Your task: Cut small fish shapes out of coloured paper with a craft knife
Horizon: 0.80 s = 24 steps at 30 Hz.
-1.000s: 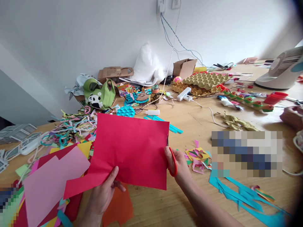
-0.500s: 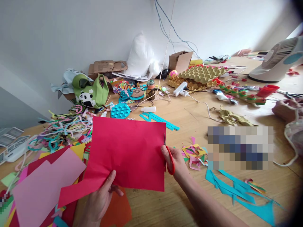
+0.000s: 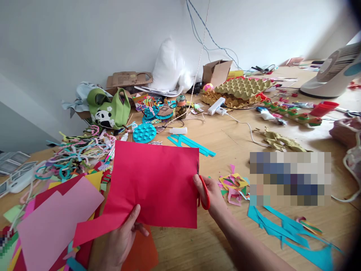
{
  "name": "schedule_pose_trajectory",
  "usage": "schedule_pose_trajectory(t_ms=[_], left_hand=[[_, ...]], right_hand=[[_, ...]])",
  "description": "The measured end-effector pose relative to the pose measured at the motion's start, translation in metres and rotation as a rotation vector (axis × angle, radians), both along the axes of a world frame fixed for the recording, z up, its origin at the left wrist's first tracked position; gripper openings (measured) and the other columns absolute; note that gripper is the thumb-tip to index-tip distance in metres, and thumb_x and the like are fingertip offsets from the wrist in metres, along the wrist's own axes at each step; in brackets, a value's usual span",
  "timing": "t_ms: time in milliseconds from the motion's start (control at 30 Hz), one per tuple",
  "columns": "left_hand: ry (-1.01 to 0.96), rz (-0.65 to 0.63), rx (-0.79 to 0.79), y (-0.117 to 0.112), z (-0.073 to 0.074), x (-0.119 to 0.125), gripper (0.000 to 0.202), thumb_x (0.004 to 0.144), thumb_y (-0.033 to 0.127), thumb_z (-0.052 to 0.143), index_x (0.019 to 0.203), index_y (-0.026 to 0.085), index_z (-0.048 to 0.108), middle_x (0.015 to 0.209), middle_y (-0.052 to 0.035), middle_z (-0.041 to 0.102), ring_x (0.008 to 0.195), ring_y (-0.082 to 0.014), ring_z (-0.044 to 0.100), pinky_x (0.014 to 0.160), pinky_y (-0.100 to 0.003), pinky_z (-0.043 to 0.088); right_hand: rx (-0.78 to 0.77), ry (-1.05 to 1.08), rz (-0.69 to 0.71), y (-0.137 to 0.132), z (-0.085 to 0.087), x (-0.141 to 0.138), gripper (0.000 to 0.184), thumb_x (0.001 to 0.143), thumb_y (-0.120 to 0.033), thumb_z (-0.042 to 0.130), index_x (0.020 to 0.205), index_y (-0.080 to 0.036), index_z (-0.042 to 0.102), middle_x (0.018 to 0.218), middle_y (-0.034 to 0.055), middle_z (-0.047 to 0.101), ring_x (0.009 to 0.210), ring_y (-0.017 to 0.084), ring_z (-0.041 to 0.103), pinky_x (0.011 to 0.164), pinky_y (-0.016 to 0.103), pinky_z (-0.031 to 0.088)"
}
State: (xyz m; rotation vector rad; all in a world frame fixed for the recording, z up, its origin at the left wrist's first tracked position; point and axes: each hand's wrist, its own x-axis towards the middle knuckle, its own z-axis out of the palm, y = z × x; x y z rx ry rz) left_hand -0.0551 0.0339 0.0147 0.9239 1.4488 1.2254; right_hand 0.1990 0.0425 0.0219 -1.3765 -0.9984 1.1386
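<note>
My left hand (image 3: 122, 235) pinches the lower edge of a red paper sheet (image 3: 153, 184) and holds it up above the wooden table (image 3: 220, 139), thumb on the front. My right hand (image 3: 211, 195) grips red-handled scissors (image 3: 203, 190) at the sheet's right edge, the blades mostly hidden behind the paper. A pink sheet (image 3: 53, 224) lies at the lower left and an orange sheet (image 3: 141, 252) lies under the red one.
Tangled pipe cleaners (image 3: 76, 154) and coloured paper lie on the left. A green panda bag (image 3: 108, 111), cardboard boxes, egg trays (image 3: 239, 90) and a glue gun (image 3: 216, 106) stand at the back. Teal paper strips (image 3: 282, 229) and scraps (image 3: 234, 184) lie right. A fan (image 3: 332, 75) stands far right.
The view dropped slightly and shifted. Both hands keep their hold on the red sheet and the scissors; the sheet has barely moved.
</note>
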Motion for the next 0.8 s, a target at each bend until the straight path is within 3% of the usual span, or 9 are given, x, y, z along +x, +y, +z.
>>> schedule_pose_trajectory(t_ms=[200, 400, 667, 800], left_hand=[[-0.141, 0.041, -0.113, 0.0, 0.007, 0.007, 0.041, 0.042, 0.038, 0.091, 0.071, 0.017, 0.07, 0.071, 0.0023, 0.064, 0.039, -0.0126, 0.055, 0.034, -0.028, 0.052], [-0.116, 0.035, -0.097, -0.001, 0.01, 0.009, 0.034, 0.046, 0.034, 0.091, 0.065, 0.017, 0.068, 0.061, 0.0038, 0.059, 0.04, -0.0119, 0.054, 0.036, -0.027, 0.053], [-0.081, -0.009, -0.093, -0.003, 0.001, 0.003, 0.034, 0.05, 0.04, 0.089, 0.067, 0.017, 0.07, 0.061, 0.0013, 0.061, 0.04, -0.0144, 0.057, 0.038, -0.029, 0.054], [-0.03, -0.016, -0.063, -0.006, -0.004, -0.001, 0.033, 0.046, 0.034, 0.09, 0.071, 0.019, 0.073, 0.061, -0.0003, 0.063, 0.045, -0.0163, 0.06, 0.042, -0.028, 0.057]], right_hand=[[0.012, -0.047, -0.023, 0.0, 0.003, 0.0, 0.059, 0.079, -0.075, 0.048, 0.058, -0.02, 0.041, 0.054, -0.0028, 0.038, 0.05, 0.01, 0.034, 0.046, 0.023, 0.026], [-0.029, -0.054, -0.031, -0.001, 0.007, 0.0, 0.06, 0.076, -0.078, 0.048, 0.058, -0.021, 0.043, 0.05, -0.0013, 0.042, 0.049, 0.013, 0.038, 0.045, 0.024, 0.028], [-0.03, -0.009, -0.043, -0.001, 0.006, -0.001, 0.059, 0.076, -0.077, 0.049, 0.057, -0.022, 0.039, 0.053, -0.0023, 0.037, 0.05, 0.011, 0.033, 0.046, 0.024, 0.025], [-0.021, 0.001, -0.061, -0.001, 0.006, -0.001, 0.06, 0.075, -0.077, 0.05, 0.056, -0.021, 0.039, 0.052, -0.003, 0.037, 0.049, 0.01, 0.032, 0.046, 0.024, 0.026]])
